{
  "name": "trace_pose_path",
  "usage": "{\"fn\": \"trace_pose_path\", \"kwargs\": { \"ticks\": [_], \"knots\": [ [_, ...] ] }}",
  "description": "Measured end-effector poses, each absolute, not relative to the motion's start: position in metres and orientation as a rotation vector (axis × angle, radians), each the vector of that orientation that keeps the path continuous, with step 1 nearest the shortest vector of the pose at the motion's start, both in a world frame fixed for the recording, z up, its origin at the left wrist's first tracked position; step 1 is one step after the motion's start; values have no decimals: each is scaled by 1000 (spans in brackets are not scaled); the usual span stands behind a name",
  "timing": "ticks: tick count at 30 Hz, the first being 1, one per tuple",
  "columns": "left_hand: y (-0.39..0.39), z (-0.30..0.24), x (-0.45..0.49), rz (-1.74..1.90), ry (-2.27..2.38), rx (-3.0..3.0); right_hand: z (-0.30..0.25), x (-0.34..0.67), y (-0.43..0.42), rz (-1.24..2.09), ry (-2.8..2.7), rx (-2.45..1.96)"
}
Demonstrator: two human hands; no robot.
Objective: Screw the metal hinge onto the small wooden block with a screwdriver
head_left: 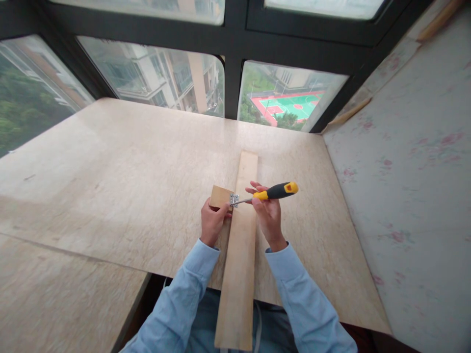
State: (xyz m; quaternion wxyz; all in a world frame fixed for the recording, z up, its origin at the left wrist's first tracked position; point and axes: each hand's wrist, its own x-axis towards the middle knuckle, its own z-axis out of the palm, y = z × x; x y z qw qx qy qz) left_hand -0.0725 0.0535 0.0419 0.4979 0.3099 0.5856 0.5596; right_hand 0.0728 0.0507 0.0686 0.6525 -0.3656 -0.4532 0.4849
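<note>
A long pale wooden plank (241, 255) lies lengthwise on the stone table (140, 186), its near end over my lap. A small wooden block (220, 196) butts against the plank's left edge, joined by a small metal bracket (234, 199). My left hand (213, 221) is closed around the block and holds it against the plank. My right hand (268, 213) grips a screwdriver with a yellow and black handle (277, 190). Its metal tip rests on the bracket.
Dark-framed windows (230, 73) run along the table's far edge, high above buildings and a sports court. A floral-patterned wall (412, 162) stands close on the right. A lower second slab (62, 299) sits at near left.
</note>
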Motion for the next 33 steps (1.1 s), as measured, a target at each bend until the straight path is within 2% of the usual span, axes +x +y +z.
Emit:
{"fn": "trace_pose_path", "kwargs": {
  "ticks": [7, 22, 33],
  "knots": [
    [52, 45, -70, 1373, 1415, 778, 62, 75, 55, 996, -960, -1078],
    [52, 41, -70, 1373, 1435, 797, 64, 78, 57, 1247, -990, -804],
    [51, 46, -69, 1366, 1458, 779, 65, 79, 55, 868, -951, -1152]
  ]
}}
